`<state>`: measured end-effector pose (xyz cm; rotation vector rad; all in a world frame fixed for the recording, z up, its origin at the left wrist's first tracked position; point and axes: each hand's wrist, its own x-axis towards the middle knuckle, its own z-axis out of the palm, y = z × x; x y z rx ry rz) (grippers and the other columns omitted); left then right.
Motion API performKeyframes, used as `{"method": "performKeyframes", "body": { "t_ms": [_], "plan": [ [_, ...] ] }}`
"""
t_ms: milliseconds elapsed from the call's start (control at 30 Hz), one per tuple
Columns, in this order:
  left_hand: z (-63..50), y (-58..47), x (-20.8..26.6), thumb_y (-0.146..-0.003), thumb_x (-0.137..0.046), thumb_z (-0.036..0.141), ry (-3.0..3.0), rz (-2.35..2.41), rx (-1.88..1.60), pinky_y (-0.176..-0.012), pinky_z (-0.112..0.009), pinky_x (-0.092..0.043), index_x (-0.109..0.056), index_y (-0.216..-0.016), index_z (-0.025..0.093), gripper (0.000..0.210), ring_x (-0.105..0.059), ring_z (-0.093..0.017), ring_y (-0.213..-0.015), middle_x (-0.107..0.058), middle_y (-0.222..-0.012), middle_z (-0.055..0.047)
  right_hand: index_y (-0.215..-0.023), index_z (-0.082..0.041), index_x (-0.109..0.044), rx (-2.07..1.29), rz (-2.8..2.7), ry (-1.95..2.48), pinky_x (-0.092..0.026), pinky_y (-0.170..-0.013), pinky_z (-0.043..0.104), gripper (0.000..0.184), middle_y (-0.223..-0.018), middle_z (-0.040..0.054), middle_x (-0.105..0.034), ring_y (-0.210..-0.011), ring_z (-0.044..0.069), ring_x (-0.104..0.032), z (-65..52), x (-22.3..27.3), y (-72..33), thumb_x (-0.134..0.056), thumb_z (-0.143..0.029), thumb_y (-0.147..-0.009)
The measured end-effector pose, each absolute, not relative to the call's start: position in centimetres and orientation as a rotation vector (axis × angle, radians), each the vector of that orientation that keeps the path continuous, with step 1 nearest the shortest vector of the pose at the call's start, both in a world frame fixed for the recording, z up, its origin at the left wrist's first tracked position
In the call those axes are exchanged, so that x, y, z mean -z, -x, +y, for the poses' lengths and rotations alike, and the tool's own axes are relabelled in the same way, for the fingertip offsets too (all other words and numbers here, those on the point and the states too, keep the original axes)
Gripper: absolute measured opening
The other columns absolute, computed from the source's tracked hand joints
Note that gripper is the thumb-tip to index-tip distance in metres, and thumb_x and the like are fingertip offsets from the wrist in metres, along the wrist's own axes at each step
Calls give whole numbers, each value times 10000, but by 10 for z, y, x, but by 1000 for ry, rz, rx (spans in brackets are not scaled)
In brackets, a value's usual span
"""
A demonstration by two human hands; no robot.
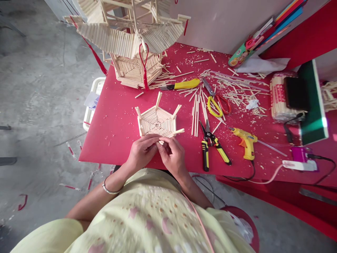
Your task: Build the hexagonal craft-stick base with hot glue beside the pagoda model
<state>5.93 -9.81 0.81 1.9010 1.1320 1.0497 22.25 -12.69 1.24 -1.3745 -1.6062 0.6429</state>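
Note:
My left hand (142,151) and my right hand (172,154) meet at the table's front edge, fingers closed. Between their fingertips they pinch a small bunch of wooden sticks (161,142), of which only the pale ends show. Whether this bunch is joined to the piece behind it I cannot tell. Just beyond my fingers lies a flat hexagonal stick base (158,121), its sticks laid in rings around the centre. Short stick posts rise from its corners, and my hands hide its near edge.
A tall stick pagoda (118,38) with red tassels stands behind left. To the right on the red table (105,140) lie a utility knife (186,84), scissors (214,102), cutters (210,144), a glue gun (246,140), loose sticks (195,116), packed sticks (278,98) and a power strip (297,165).

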Motion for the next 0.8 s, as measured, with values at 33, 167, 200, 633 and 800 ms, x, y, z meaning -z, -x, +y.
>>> {"method": "performKeyframes", "body": {
  "t_ms": [33,167,200,633,800],
  "plan": [
    [-98,-59,-8,-946,-605,134,-1900,1130,-1052,-884,-300,-609,-773,-1120,178,245,-746,-198,-1029,-771,-1145,-117,-1146,-241,-693,-643,-1608,1377,-575,-793,306,164,-952,41,-716,-837,165,-673,-127,-12,-223,-625,-314,-1016],
    [-98,-59,-7,-949,-603,145,-1896,1138,-1043,-884,-310,-611,-773,-1118,187,243,-745,-203,-1029,-773,-1143,-115,-1145,-246,-693,-644,-1615,1385,-579,-798,312,165,-949,40,-717,-836,169,-674,-127,-13,-223,-621,-322,-1018],
    [-98,-59,-8,-951,-602,149,-1896,1140,-1042,-881,-311,-612,-773,-1114,188,239,-746,-204,-1028,-774,-1141,-114,-1146,-246,-693,-642,-1615,1383,-579,-796,311,164,-948,39,-717,-835,168,-675,-127,-13,-223,-623,-319,-1017],
    [-98,-59,-7,-955,-603,161,-1904,1141,-1041,-872,-305,-615,-774,-1113,184,234,-750,-205,-1026,-774,-1146,-119,-1149,-246,-695,-642,-1606,1386,-582,-796,306,165,-956,40,-721,-833,167,-675,-127,-13,-222,-628,-312,-1013],
    [-98,-59,-8,-954,-602,155,-1911,1144,-1036,-875,-307,-614,-776,-1105,179,231,-751,-203,-1019,-776,-1134,-119,-1150,-245,-693,-645,-1611,1383,-581,-792,306,171,-964,43,-724,-831,166,-675,-127,-13,-223,-620,-323,-1017]
  ]
}}
